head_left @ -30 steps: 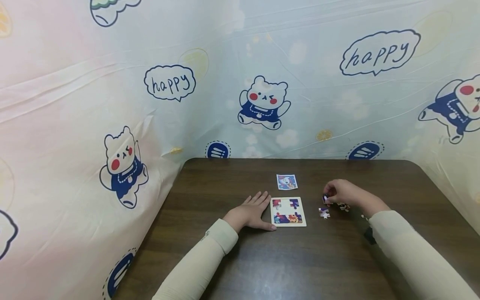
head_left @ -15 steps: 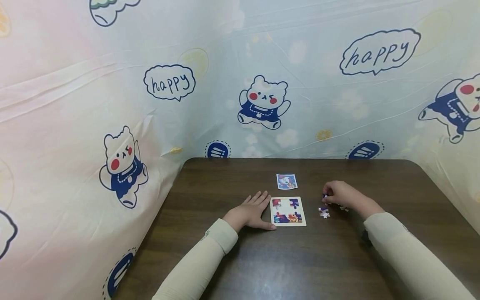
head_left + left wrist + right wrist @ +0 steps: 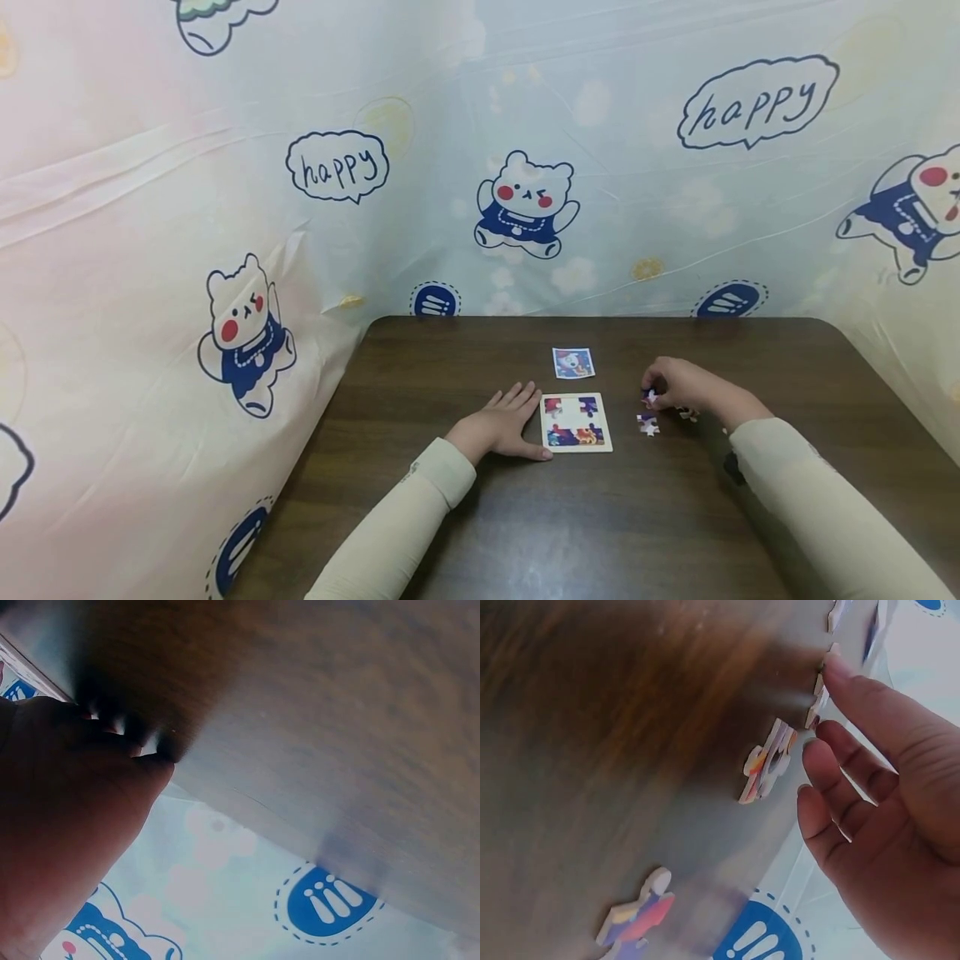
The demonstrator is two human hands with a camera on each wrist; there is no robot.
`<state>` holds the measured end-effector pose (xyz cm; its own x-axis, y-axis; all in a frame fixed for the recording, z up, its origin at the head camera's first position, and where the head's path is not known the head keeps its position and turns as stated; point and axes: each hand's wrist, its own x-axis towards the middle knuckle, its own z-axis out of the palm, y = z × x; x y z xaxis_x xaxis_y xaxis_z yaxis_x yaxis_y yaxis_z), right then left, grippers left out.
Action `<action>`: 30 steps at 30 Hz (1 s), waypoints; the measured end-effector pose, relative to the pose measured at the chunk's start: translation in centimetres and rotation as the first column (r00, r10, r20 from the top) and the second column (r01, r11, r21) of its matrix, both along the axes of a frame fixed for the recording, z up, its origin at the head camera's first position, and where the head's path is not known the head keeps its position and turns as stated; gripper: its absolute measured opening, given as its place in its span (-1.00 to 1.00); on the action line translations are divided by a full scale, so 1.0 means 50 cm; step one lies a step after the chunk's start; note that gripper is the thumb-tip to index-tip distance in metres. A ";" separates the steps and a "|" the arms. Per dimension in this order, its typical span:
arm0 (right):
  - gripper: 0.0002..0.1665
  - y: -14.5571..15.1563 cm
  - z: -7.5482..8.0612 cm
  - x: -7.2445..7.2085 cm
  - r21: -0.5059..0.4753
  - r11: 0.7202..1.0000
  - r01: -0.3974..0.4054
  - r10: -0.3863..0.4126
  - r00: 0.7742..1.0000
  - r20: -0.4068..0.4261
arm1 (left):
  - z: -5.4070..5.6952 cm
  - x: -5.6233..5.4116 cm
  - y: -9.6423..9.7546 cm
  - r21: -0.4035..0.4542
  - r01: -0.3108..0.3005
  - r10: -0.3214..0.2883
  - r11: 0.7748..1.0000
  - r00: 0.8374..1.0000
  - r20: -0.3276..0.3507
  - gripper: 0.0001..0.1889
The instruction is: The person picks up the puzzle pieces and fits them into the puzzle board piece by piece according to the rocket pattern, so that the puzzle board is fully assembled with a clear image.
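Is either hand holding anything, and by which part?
The right hand pinches a puzzle piece by its edge; the left hand holds nothing, resting flat beside the puzzle board.

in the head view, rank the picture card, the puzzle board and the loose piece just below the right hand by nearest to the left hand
1. Puzzle board: immediately right of the left hand
2. Picture card: beyond the board's far edge
3. Loose piece: right of the board, just below the right hand
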<state>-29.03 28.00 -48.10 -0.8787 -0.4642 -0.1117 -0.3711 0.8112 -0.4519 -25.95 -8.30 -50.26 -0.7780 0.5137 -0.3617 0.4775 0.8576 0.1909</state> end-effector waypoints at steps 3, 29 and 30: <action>-0.79 0.000 -0.009 -0.002 0.002 1.000 0.012 -0.012 1.000 -0.014 | 0.002 0.000 0.001 0.001 -0.001 0.001 1.000 1.000 0.002 0.26; -0.76 0.003 -0.015 0.000 -0.045 0.998 0.040 -0.041 0.999 -0.019 | 0.019 0.010 -0.001 -0.005 0.024 -0.024 1.000 1.000 -0.019 0.23; -0.76 0.003 -0.014 0.001 -0.048 0.998 0.037 -0.038 0.999 -0.016 | 0.020 0.011 -0.001 -0.005 0.024 -0.025 1.000 1.000 -0.018 0.24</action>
<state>-28.99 28.14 -48.81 -0.8972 -0.4352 -0.0751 -0.3488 0.8027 -0.4838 -25.41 -8.37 -49.28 -0.7714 0.5311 -0.3505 0.5017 0.8465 0.1784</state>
